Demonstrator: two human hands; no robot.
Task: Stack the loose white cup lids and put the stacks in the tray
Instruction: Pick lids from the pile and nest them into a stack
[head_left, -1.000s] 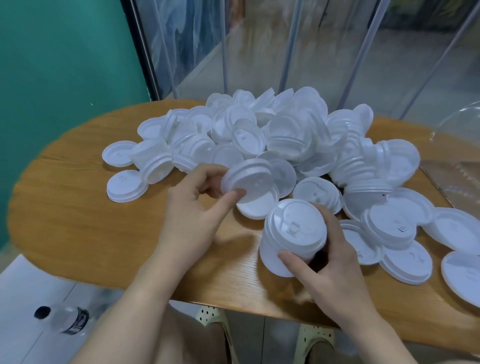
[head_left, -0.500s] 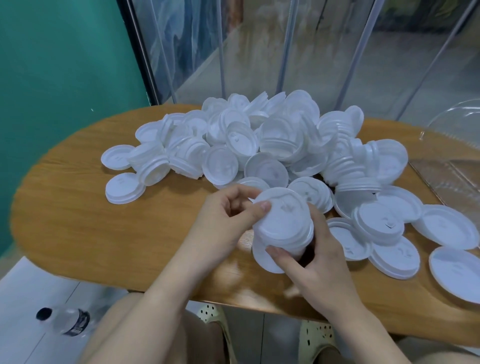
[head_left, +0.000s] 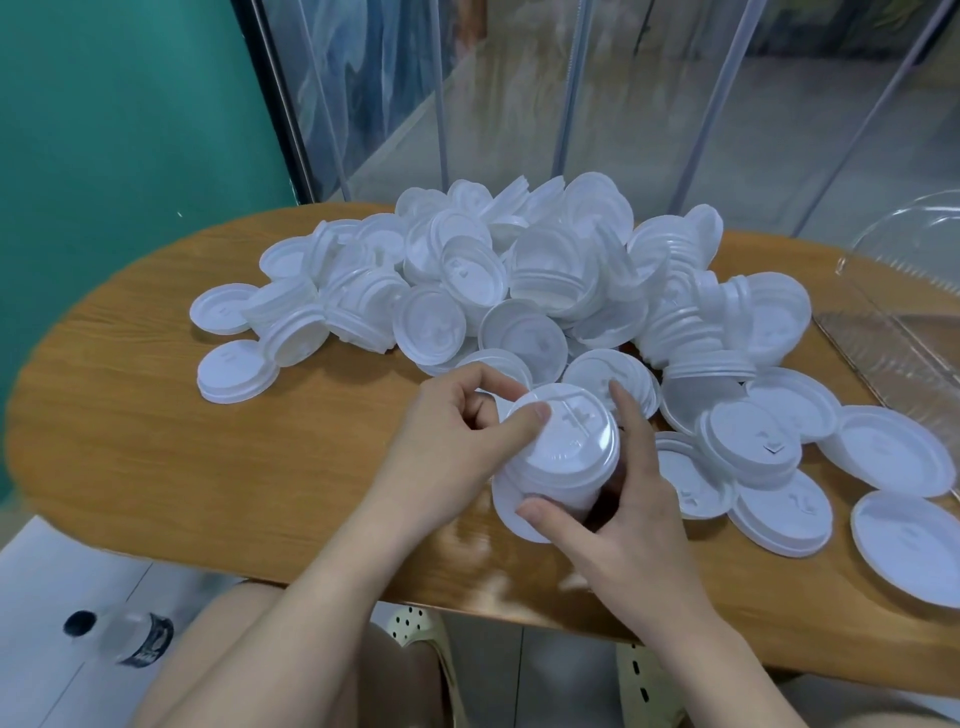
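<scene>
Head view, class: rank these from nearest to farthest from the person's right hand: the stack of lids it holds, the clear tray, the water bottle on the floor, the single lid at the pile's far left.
1. Stack of lids: in the right hand itself.
2. Clear tray: right edge of the table.
3. Single lid: far left of the pile.
4. Water bottle: floor, lower left.

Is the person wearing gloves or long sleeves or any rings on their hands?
No. The left hand and right hand are both bare, with no gloves and no rings that show. Both forearms are bare too, right down to the bottom edge of the picture, so no sleeves, watch or bracelet are in view. The fingernails that show are short and look unpainted.
</scene>
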